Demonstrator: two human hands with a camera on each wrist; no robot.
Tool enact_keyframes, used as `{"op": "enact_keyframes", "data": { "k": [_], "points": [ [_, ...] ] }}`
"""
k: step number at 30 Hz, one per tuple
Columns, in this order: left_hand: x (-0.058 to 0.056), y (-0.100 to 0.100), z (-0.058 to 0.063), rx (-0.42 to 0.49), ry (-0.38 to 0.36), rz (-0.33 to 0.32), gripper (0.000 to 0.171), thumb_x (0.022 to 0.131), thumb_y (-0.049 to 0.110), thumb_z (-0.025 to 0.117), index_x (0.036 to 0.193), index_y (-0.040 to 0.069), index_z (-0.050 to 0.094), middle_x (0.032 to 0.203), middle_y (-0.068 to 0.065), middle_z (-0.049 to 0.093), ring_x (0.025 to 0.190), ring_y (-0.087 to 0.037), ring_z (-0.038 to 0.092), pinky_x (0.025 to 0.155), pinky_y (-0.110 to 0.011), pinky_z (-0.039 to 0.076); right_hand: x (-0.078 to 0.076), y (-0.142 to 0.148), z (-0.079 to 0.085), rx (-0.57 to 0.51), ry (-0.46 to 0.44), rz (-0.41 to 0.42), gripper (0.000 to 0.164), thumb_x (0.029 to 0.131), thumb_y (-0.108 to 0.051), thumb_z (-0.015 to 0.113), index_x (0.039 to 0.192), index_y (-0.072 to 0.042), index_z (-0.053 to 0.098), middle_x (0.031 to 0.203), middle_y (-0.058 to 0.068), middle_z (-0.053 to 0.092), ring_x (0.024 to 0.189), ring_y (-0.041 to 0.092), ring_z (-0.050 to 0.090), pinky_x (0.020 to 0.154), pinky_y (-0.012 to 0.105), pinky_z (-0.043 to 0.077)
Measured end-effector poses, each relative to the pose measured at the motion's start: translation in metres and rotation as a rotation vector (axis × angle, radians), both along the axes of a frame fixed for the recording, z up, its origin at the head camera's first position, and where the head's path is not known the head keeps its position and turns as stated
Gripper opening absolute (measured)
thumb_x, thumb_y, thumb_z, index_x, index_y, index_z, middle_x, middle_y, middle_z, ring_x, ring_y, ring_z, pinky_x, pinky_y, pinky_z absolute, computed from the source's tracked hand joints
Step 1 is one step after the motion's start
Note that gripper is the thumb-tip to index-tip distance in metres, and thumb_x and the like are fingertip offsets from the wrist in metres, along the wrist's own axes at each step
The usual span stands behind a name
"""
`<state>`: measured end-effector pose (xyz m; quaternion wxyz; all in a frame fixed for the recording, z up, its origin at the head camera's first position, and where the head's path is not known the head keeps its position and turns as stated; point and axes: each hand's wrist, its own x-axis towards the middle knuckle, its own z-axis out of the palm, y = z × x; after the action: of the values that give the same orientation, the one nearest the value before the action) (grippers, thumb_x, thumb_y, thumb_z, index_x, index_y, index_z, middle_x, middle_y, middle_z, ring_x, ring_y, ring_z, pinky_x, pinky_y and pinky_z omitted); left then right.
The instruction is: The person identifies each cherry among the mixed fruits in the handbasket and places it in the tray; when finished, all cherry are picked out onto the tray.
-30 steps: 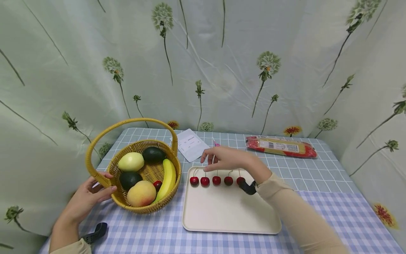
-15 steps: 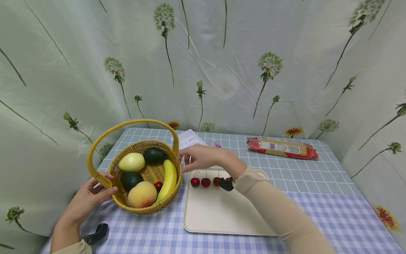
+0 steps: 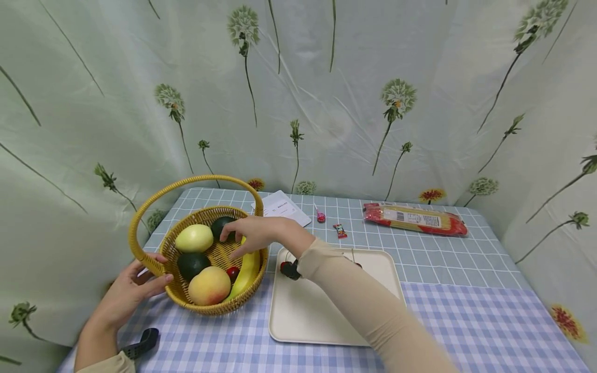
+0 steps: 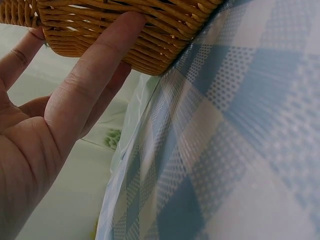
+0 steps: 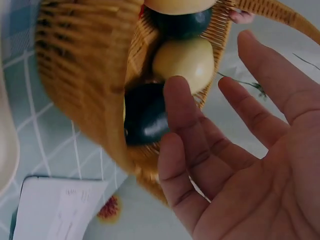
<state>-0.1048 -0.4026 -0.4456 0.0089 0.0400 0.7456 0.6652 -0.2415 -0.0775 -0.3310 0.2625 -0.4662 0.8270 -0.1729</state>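
Observation:
A yellow wicker basket (image 3: 210,310) with a tall handle stands at the left. In it lie a peach (image 3: 210,286), a banana (image 3: 244,277), a red cherry (image 3: 232,273), a pale yellow-green fruit (image 3: 194,238) and two dark green, avocado-like fruits (image 3: 192,266). My left hand (image 3: 132,292) touches the basket's left side near the handle's foot, its fingers fairly straight in the left wrist view. Over the basket's right rim reaches my right hand (image 3: 258,234). Its relaxed, spread fingers hold nothing and hover above the banana and the rear dark fruit.
A cream tray (image 3: 322,331) is right of the basket. Red cherries (image 3: 358,264) in it are mostly hidden by my right forearm. Behind lie a white card (image 3: 286,208), a pink lollipop (image 3: 321,216), a small wrapped candy (image 3: 340,231) and a pasta pack (image 3: 415,219).
My right hand has swept left from above the tray's cherries to over the basket, uncovering the lollipop and candy. The left hand keeps its place at the basket.

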Motion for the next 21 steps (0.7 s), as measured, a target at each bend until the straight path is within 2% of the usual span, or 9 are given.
{"op": "enact_keyframes", "data": {
  "k": [4,5,10,13,17,21],
  "points": [
    [0.000,0.000,0.001,-0.006,-0.005,0.002,0.036,0.102,-0.007,0.066,0.133,0.010,0.058,0.128,0.012,0.061,0.115,0.006,0.068,0.081,-0.027,0.066,-0.001,-0.017,-0.007,0.056,-0.044,-0.025,0.055,0.103,-0.034,0.075,0.152,-0.021,0.054,0.125,0.009,0.066,0.089,0.019,0.072,0.077,0.021,0.054],
    [0.000,0.001,0.001,-0.008,-0.006,0.003,0.036,0.102,-0.007,0.066,0.133,0.010,0.058,0.128,0.012,0.061,0.115,0.006,0.067,0.081,-0.027,0.066,-0.001,-0.020,-0.008,0.073,-0.047,-0.031,0.056,0.103,-0.034,0.075,0.153,-0.021,0.053,0.123,0.009,0.066,0.088,0.018,0.072,0.076,0.021,0.053],
    [0.000,0.002,0.003,-0.028,-0.013,0.009,0.035,0.102,-0.006,0.067,0.133,0.010,0.058,0.128,0.013,0.061,0.115,0.007,0.066,0.081,-0.026,0.065,-0.002,-0.035,-0.012,0.159,-0.089,-0.065,0.064,0.102,-0.036,0.076,0.158,-0.022,0.049,0.151,0.004,0.056,0.090,0.017,0.074,0.083,0.021,0.053],
    [0.000,0.003,0.004,-0.042,-0.020,0.015,0.035,0.102,-0.004,0.067,0.133,0.010,0.058,0.127,0.013,0.061,0.115,0.008,0.065,0.081,-0.025,0.065,-0.003,-0.042,-0.013,0.220,-0.118,-0.091,0.066,0.100,-0.037,0.078,0.158,-0.025,0.048,0.158,0.000,0.050,0.092,0.014,0.075,0.087,0.021,0.054],
    [0.001,0.003,0.005,-0.047,-0.024,0.019,0.035,0.102,-0.004,0.067,0.133,0.010,0.057,0.127,0.013,0.061,0.115,0.008,0.065,0.081,-0.025,0.065,-0.002,-0.048,-0.014,0.271,-0.164,-0.129,0.064,0.099,-0.034,0.080,0.156,-0.026,0.051,0.145,-0.005,0.054,0.091,0.012,0.074,0.083,0.019,0.058],
    [0.001,0.002,0.005,-0.049,-0.022,0.019,0.035,0.102,-0.004,0.067,0.132,0.011,0.058,0.127,0.013,0.061,0.115,0.008,0.065,0.081,-0.025,0.064,-0.001,-0.051,-0.015,0.319,-0.180,-0.144,0.057,0.099,-0.029,0.080,0.150,-0.027,0.056,0.122,-0.007,0.061,0.085,0.009,0.072,0.075,0.018,0.058]
  ]
}}
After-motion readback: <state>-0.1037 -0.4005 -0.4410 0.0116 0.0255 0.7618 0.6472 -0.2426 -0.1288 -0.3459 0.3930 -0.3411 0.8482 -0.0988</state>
